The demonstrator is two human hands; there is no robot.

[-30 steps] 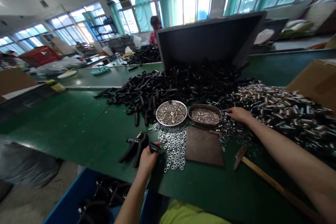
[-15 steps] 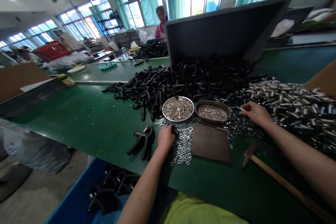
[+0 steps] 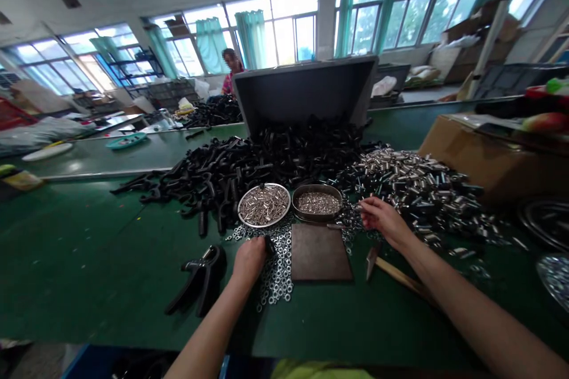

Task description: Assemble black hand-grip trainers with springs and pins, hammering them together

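My left hand is closed around a small black part, mostly hidden by the fingers, beside loose metal washers. My right hand has thumb and fingertips pinched together near the metal pieces; a tiny object between them is too small to name. A round dish of small metal pins and an oval tin of tiny metal parts stand between and beyond the hands. Nearer lies a flat brown plate. A black spring clamp rests left of my left hand.
Black clamp parts spill from a tipped grey bin. Silvery cylinders are heaped at right, near a cardboard box. A hammer lies under my right forearm. Another person is at the back.
The view has turned right, bringing the cardboard box into sight. My right hand has drawn slightly nearer the oval tin, still pinched. My left hand stays closed on the black part near the washers.
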